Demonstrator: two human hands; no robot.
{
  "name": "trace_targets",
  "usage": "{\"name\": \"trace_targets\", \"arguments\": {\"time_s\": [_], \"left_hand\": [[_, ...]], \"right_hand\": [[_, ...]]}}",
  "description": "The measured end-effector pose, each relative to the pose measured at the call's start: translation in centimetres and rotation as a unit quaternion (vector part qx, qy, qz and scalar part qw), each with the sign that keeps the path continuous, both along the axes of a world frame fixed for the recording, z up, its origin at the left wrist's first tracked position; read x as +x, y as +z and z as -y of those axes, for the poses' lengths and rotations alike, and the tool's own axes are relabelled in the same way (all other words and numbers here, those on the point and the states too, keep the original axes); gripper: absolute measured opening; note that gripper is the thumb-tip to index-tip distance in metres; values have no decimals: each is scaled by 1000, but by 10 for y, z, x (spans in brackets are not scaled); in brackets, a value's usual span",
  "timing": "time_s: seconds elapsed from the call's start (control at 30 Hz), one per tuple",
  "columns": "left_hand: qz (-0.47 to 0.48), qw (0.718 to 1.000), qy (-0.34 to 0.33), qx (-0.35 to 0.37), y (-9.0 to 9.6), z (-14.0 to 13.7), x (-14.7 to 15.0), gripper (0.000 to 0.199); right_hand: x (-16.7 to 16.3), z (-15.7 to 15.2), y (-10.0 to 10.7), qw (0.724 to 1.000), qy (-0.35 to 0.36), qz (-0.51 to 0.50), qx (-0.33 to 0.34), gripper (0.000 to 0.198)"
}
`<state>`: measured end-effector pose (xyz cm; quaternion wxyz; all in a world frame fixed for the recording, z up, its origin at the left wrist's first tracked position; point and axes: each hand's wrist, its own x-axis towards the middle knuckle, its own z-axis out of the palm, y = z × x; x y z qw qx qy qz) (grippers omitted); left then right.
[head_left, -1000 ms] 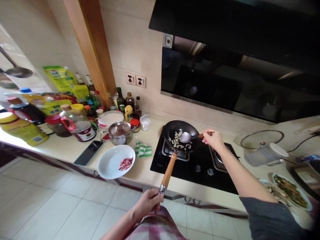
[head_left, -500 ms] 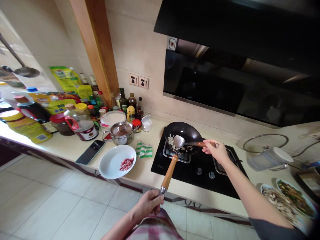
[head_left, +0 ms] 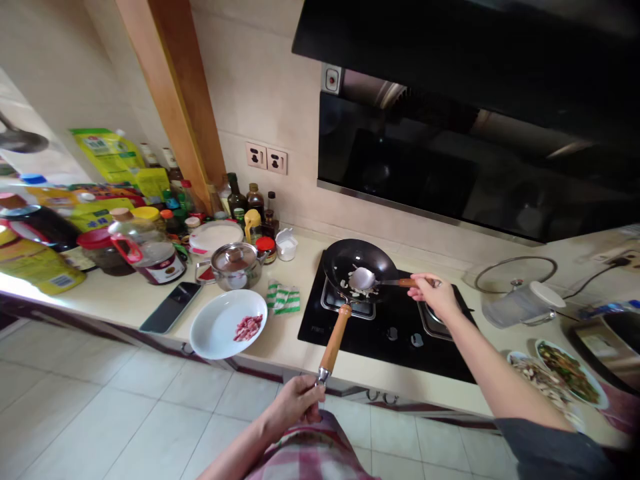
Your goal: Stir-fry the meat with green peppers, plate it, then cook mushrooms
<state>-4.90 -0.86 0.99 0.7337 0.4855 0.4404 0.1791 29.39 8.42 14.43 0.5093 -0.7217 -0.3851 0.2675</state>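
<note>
A black wok (head_left: 334, 261) rests over the left burner of the gas stove, its wooden handle (head_left: 335, 339) pointing toward me. My left hand (head_left: 303, 397) is closed round the metal end of that handle. In my right hand (head_left: 431, 293) is the wooden grip of a metal spatula (head_left: 363, 278), whose blade lies inside the wok. Small pale chopped pieces (head_left: 358, 291) sit around the blade; I cannot tell exactly what they are. To the left, a white plate (head_left: 213, 325) holds a little heap of diced raw meat (head_left: 249, 327).
A lidded steel pot (head_left: 236, 270), a green-striped packet (head_left: 283, 297), a phone (head_left: 171, 308) and many bottles stand on the left. On the right are a glass lid (head_left: 516, 275), a clear jug (head_left: 520, 307) and plates of food (head_left: 570, 373). The range hood (head_left: 425, 153) overhangs the stove.
The spatula blade has shifted right within the wok, and the chopped pieces have moved with it toward the middle. My left hand stays on the handle. The view has turned slightly right.
</note>
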Motion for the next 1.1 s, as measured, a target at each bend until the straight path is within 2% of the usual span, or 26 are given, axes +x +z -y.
{"name": "trace_targets", "arguments": {"time_s": [0.1, 0.17, 0.23, 0.33, 0.4, 0.47, 0.57, 0.63, 0.73, 0.8, 0.87, 0.93, 1.03, 1.1], "left_hand": [[2, 1000, -2, 1, -1, 0, 1, 50], [3, 1000, -4, 3, -1, 0, 2, 50], [4, 1000, -3, 6, -1, 1, 2, 51], [-2, 1000, 0, 10, -1, 1, 3, 53], [-6, 1000, 0, 12, -2, 2, 3, 55], [-5, 1000, 2, 14, -2, 3, 3, 56], [-1, 1000, 11, 18, -4, 3, 2, 55], [-1, 1000, 14, 17, -4, 3, 2, 55], [3, 1000, 11, 13, -3, 3, 1, 54], [7, 1000, 9, 10, -2, 2, 0, 52], [9, 1000, 6, 7, -2, 1, 0, 51], [10, 1000, 4, 6, -1, 0, -1, 51], [6, 1000, 1, 8, -1, 1, -1, 51], [2, 1000, 1, 9, -1, 2, -1, 51]], "right_hand": [[10, 2, 35, 987, 34, 154, -38, 16], [8, -4, 48, 967, 58, 237, -69, 13], [-1, -14, 49, 966, 63, 236, -84, 12], [-15, -28, 41, 975, 59, 198, -77, 15], [-22, -33, 35, 969, 80, 228, -58, 17], [-27, -35, 27, 933, 133, 332, -30, 18], [-36, -31, 11, 825, 243, 510, -4, 23], [-41, -23, 3, 773, 311, 553, -12, 27], [-45, 1, 11, 731, 401, 553, -19, 28], [-47, 24, 33, 722, 430, 541, -24, 27], [-52, 49, 58, 718, 436, 542, -36, 26], [-60, 67, 75, 710, 430, 555, -51, 25], [-69, 72, 73, 704, 403, 579, -78, 26], [-65, 58, 60, 720, 362, 586, -90, 28]]}}
